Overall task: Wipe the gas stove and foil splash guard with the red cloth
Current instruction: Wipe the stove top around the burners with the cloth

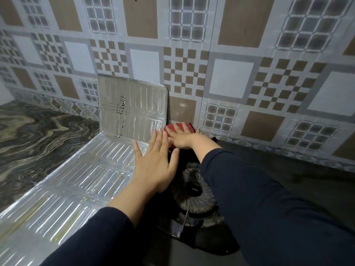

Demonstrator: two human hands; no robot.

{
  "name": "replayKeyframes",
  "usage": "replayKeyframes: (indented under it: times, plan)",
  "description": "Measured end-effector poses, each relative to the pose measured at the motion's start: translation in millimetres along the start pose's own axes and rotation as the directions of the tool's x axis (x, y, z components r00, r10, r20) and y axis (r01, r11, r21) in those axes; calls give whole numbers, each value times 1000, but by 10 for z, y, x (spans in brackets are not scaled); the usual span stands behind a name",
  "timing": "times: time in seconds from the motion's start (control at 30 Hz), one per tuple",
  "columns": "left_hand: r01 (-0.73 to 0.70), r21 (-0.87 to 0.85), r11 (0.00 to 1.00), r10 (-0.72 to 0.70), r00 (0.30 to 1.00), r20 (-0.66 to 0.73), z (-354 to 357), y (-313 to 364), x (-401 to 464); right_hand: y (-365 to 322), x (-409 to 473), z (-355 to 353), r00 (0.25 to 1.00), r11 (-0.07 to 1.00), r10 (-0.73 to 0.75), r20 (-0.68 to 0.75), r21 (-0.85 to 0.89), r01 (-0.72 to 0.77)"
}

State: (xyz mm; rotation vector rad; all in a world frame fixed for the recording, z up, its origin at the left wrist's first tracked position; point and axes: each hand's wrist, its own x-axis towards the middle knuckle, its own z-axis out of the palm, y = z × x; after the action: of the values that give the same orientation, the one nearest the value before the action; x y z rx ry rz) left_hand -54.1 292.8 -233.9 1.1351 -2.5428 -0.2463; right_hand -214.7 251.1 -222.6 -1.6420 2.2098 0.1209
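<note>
The ribbed foil splash guard point(80, 181) lies folded: one long panel flat toward me, one end panel point(132, 110) upright against the wall, streaked with dark drips. My left hand point(153, 164) rests flat with spread fingers on the foil's right edge. My right hand point(180, 137) presses the red cloth point(187, 126) down behind the stove, near the wall and the upright panel's lower right corner. The black gas stove point(194, 191) with its round burner shows between my forearms, partly hidden by my dark sleeves.
A patterned tile wall point(230, 77) rises right behind the stove. The marbled counter point(38, 135) stretches left of the foil. Dark countertop point(307, 177) lies to the right of the stove.
</note>
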Motion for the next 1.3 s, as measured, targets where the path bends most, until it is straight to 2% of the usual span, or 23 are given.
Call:
replayKeyframes:
  times: [0.13, 0.33, 0.5, 0.63, 0.77, 0.9, 1.03, 1.13, 1.2, 1.3]
  plan:
    - [46, -6, 999, -46, 999, -24, -35, 20, -26, -69, -213, 88, 999, 999, -47, -1, -20, 47]
    - [23, -9, 1000, -23, 1000, -9, -51, 33, -50, -42, -444, 70, 986, 987, -141, 85, -68, 147]
    - [29, -20, 999, -28, 999, 20, -25, 17, -57, -73, -302, -15, 987, 994, 8, 163, -106, 9]
    - [12, -41, 999, -6, 992, 129, -17, -1, -26, 8, -165, -135, 976, 974, 172, 132, -168, -149]
    - [-5, -57, 998, 16, 980, 198, 5, -49, 18, 203, -204, -286, 948, 966, 248, 198, -121, -227]
    - [-41, -31, 999, 47, 979, 197, 30, -71, 26, 596, -338, -281, 915, 946, 325, 239, -65, -318]
    - [-93, -33, 995, 97, 984, 152, 10, -38, 31, 953, -597, -149, 914, 934, 354, 200, -18, -357]
    - [-187, 66, 980, 180, 978, 107, -22, 19, 27, 1163, -874, 6, 909, 914, 402, 106, 7, -405]
    - [-248, 151, 957, 237, 968, 88, -56, 72, 38, 1242, -1075, 117, 896, 895, 440, 56, 53, -442]
    - [-272, 122, 955, 262, 961, 91, -96, 229, 47, 1317, -1361, 282, 855, 849, 518, -30, 133, -511]
